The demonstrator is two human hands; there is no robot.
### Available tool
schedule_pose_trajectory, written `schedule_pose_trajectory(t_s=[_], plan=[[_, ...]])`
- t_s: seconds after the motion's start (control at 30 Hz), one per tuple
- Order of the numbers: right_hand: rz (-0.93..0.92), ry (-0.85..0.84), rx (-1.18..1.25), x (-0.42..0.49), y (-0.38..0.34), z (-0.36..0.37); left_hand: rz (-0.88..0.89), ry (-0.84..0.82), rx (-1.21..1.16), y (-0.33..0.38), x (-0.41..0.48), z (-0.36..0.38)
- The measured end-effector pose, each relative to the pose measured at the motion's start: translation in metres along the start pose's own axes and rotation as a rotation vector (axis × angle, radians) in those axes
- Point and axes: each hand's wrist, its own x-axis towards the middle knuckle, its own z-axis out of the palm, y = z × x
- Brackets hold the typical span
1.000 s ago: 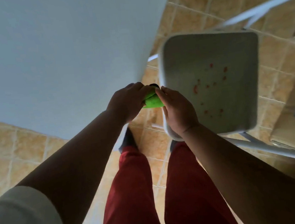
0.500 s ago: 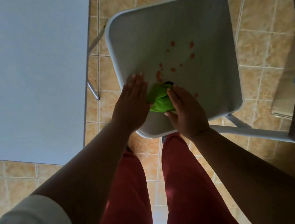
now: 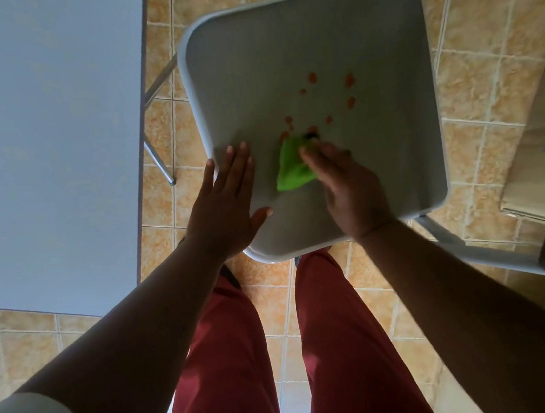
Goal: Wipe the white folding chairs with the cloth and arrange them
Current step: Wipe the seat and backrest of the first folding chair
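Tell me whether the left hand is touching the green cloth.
Apart. The head view shows bare seat between the left hand, flat on the chair seat, and the green cloth under the right hand.

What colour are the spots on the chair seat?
Reddish-orange spots, scattered on the white chair seat; the head view shows them.

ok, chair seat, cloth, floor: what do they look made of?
Chair seat: probably moulded plastic, matte off-white; smooth, with a rounded raised rim.
Cloth: soft bright green fabric, maybe microfibre; it bunches in folds under the right hand.
Floor: ceramic-looking tiles, mottled tan, slight sheen, pale grout lines.
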Motion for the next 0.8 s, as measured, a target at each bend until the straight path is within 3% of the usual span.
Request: schedule_pose_trajectory(t_s=[0.17,0.27,0.37,0.43,0.6,0.8], plan=[[0.161,0.159,0.009,0.079,0.055,-0.033,-0.039,0.030,-0.011,0.001,0.002,-0.001],[0.328,0.100,-0.091,0.113,0.077,-0.022,-0.072,0.067,-0.018,0.002,0.002,-0.001],[0.372,0.028,-0.126,0.123,0.067,-0.001,-0.080,0.086,-0.026,0.004,0.002,0.000],[0.316,0.127,-0.096,0.119,0.053,0.009,-0.088,0.080,-0.031,0.005,0.002,0.000],[0.027,0.067,-0.128,0.073,0.020,0.034,-0.090,0.064,-0.031,0.005,0.003,-0.002],[-0.119,-0.102,-0.047,-0.006,-0.019,0.034,-0.070,0.033,0.037,0.002,-0.001,-0.002]])
